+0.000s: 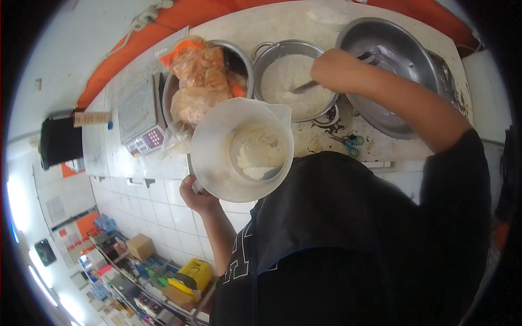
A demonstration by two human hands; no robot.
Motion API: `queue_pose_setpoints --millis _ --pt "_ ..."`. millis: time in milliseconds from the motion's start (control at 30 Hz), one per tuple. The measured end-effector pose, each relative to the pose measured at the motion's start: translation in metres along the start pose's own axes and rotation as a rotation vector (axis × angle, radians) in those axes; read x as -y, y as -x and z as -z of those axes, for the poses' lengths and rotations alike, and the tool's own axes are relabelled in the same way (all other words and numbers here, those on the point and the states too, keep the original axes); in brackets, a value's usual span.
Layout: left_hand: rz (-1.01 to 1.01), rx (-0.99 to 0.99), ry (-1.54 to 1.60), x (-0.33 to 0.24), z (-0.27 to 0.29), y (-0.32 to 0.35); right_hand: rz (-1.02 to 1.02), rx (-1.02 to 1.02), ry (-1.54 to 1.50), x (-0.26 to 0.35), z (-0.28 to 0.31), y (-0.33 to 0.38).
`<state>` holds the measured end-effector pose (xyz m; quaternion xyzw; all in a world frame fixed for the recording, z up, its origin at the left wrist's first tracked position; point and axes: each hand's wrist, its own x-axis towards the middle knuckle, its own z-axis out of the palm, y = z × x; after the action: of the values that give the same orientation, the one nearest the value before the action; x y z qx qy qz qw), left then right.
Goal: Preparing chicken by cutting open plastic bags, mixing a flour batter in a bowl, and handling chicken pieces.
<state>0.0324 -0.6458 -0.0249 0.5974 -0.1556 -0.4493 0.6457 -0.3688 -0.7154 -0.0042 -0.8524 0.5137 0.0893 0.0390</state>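
My left hand (198, 194) is closed around the handle of a large translucent plastic jug (209, 146), held tilted in front of my body with its open mouth facing up. A pale, creamy residue (261, 155) lies at the bottom of the jug. My right hand (338, 70) grips a long metal utensil (305, 87). One end of it dips into a white, batter-like mixture (280, 81) in a two-handled metal pot (261, 60); that working end is hidden, so its exact kind cannot be told. The other end sticks out past my fist toward a wide metal bowl (353, 35).
Left of the pot, a metal bowl (239, 51) carries plastic bags of orange-brown food (201, 68). A digital scale (142, 117) stands farther left. Blue-handled scissors (350, 142) lie by the near table edge among dark crumbs. Shelves with boxes and a yellow bag (196, 276) are at lower left.
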Motion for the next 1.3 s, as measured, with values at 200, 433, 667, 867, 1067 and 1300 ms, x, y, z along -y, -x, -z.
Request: queue_pose_setpoints --millis 200,433,667,867,1067,1300 --pt "-0.045 0.123 -0.022 0.021 0.032 -0.015 -0.100 0.141 0.194 -0.011 0.024 -0.011" --pt "-0.247 0.224 -0.301 0.036 0.052 -0.024 0.045 0.029 0.131 0.022 0.014 -0.029" --pt "-0.243 0.141 -0.261 0.024 0.032 -0.011 -0.124 0.088 0.209 -0.003 0.035 -0.015" --pt "-1.033 0.212 -0.706 0.043 0.050 -0.034 -0.052 0.038 0.157 0.024 0.023 -0.047" --pt "-0.648 0.256 -0.545 0.041 0.054 -0.031 0.025 0.222 0.038 0.028 0.038 -0.034" --pt "-0.523 0.394 -0.354 0.044 0.062 -0.039 -0.186 0.087 0.170 0.004 0.024 -0.040"
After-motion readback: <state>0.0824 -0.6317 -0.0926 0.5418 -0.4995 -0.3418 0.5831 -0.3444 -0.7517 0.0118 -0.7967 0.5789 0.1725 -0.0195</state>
